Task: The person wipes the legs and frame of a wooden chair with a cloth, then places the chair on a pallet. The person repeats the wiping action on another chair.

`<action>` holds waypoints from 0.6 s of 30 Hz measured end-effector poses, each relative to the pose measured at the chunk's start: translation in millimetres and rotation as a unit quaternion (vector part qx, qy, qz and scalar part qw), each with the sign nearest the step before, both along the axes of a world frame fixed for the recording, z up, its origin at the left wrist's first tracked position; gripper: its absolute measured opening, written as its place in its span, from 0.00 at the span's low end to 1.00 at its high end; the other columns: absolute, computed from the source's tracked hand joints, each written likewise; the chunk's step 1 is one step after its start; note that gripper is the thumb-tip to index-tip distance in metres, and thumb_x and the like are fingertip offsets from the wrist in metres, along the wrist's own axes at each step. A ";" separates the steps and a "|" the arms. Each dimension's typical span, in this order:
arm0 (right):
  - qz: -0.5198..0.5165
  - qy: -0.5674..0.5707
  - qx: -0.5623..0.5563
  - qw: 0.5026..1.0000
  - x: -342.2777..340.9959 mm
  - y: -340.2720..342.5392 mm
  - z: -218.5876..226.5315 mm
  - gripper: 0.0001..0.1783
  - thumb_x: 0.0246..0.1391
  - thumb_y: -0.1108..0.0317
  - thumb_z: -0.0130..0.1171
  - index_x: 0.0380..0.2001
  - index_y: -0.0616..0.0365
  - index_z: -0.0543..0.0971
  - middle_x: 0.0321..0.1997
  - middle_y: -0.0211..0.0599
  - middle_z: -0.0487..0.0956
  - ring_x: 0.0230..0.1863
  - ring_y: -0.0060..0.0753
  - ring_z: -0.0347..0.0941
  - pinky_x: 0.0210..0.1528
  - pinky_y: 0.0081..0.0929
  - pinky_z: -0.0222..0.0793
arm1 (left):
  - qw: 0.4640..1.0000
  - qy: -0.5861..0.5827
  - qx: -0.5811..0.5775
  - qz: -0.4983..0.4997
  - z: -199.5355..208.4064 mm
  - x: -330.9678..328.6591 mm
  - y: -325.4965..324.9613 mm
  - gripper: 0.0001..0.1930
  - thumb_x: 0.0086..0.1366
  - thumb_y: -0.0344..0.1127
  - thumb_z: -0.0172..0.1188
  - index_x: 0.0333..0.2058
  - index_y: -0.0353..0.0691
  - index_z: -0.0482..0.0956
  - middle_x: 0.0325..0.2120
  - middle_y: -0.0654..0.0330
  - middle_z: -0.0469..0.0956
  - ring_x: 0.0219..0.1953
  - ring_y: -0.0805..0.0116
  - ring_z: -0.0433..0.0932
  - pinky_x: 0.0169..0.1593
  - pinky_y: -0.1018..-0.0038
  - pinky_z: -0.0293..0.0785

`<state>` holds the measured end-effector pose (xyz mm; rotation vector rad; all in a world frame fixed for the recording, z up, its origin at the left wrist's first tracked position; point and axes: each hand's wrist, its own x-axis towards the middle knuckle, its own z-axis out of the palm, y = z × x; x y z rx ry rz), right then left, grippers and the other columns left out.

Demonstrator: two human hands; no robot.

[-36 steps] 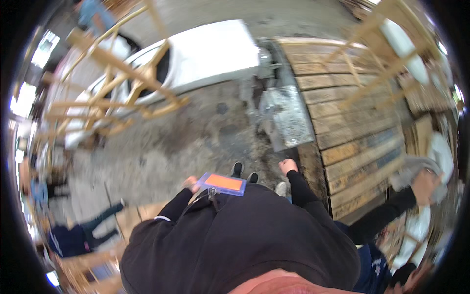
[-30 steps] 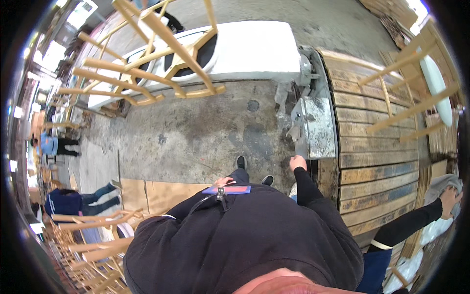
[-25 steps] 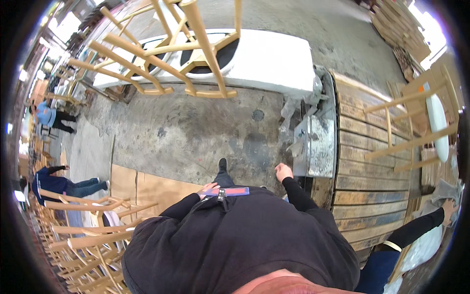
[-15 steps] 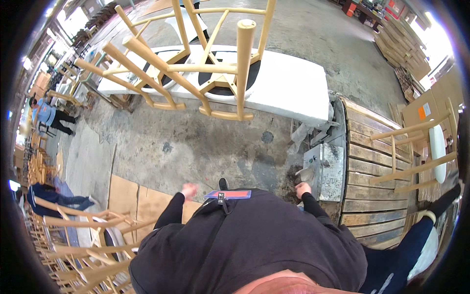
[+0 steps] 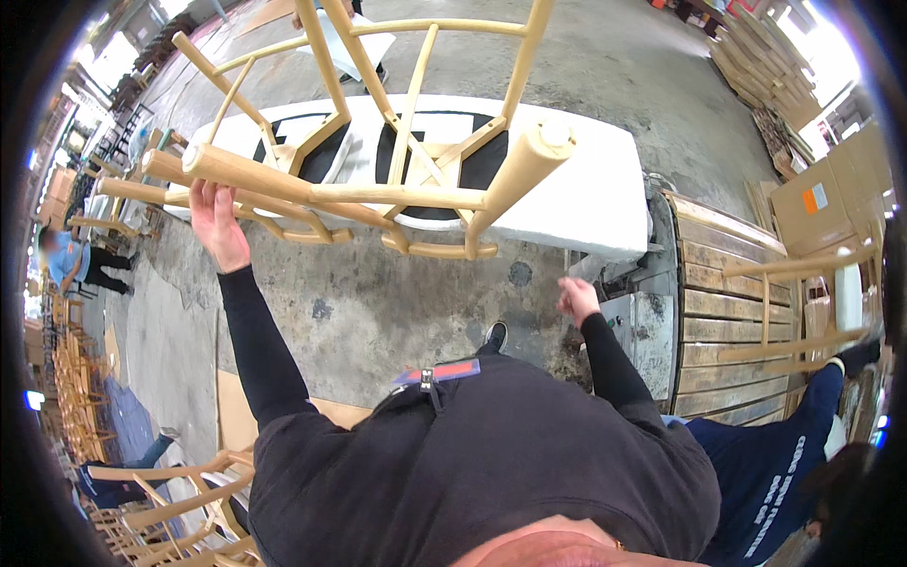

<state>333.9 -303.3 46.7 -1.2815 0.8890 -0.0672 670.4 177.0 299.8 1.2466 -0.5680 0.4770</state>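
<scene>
Two light-wood chairs lie upside down on a long table with a white cover (image 5: 590, 175). The nearer chair (image 5: 397, 196) has its legs sticking up and toward me, and a dark seat underside with crossed wooden braces. The other chair (image 5: 312, 137) is to its left. My left hand (image 5: 220, 227) is raised with its fingers stretched up, the tips touching the underside of a front leg near its end. My right hand (image 5: 578, 299) hangs in front of me near a grey metal box, its fingers curled with nothing visible in them.
A slatted wooden platform (image 5: 727, 302) runs along the right, beside the grey metal box (image 5: 647, 331). Another chair (image 5: 794, 307) and a person in dark blue (image 5: 765, 463) are at the right. More chairs (image 5: 189, 501) stand lower left. A person in light blue (image 5: 80, 260) is farther left.
I have come nearer the table. My left hand has risen from my waist to the chair leg. My right hand has moved slightly forward.
</scene>
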 end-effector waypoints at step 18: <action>0.200 -0.307 0.095 0.925 403.8 104.9 201.9 0.26 0.68 0.59 0.47 0.64 0.60 0.58 0.31 0.39 0.74 0.27 0.35 0.78 0.30 0.30 0.79 | 0.996 0.042 -0.071 -0.037 3.9 33.0 -60.7 0.11 0.55 0.23 0.57 0.36 0.38 0.66 0.20 0.56 0.71 0.21 0.64 0.73 0.32 0.67 0.74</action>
